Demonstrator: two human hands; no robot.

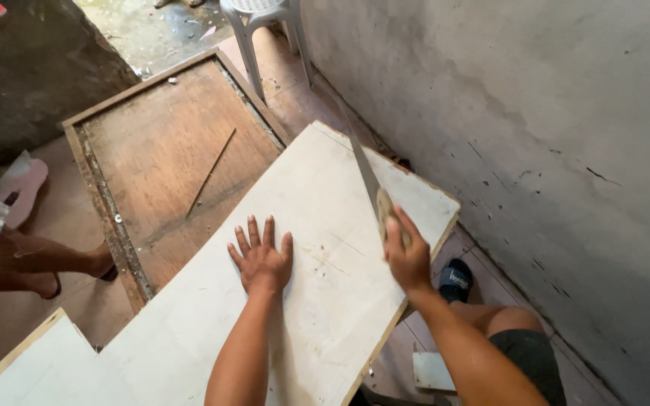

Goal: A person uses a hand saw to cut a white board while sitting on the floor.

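Both bare forearms reach forward from the bottom of the view. The left hand [262,259] lies palm down, fingers spread wide and pointing away from the body, thumb out to the right, the wrist straight and the forearm rising steeply from below. The right hand [406,256] is closed in a fist, knuckles turned up and to the left, with its wrist slightly bent. The right forearm runs in from the lower right, above a bent bare knee.

White chair [259,30] cut off above; saw [374,192] handle hidden in right hand [408,256]; board [189,338] cropped below
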